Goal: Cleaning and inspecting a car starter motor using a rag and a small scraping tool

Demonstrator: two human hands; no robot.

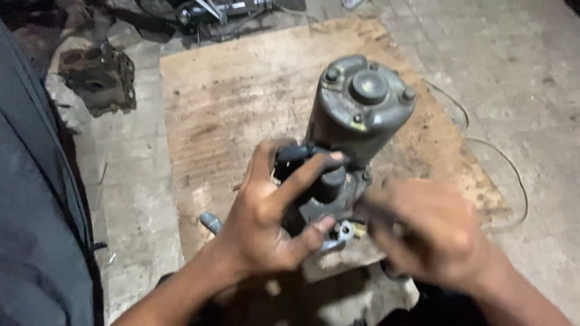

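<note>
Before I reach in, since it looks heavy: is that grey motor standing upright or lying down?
Upright: the grey motor stands on end, bolted cap facing up, left hand steadying it.

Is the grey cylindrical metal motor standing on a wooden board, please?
Yes, the grey cylindrical metal motor stands upright on the worn wooden board, steadied by the left hand.

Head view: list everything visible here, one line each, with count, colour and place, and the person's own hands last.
starter motor: one, grey, upright at centre on the board
wooden board: one, brown and stained, lying on the floor
concrete floor: grey, all around the board
thin wire: one, dark, looping on the floor at the right
metal casting: one, rusty dark, upper left
dark machine part: one, black, top edge
dark cloth: grey, left edge
left hand: gripping the motor's lower body
right hand: blurred, at the motor's base; hold unclear
</note>
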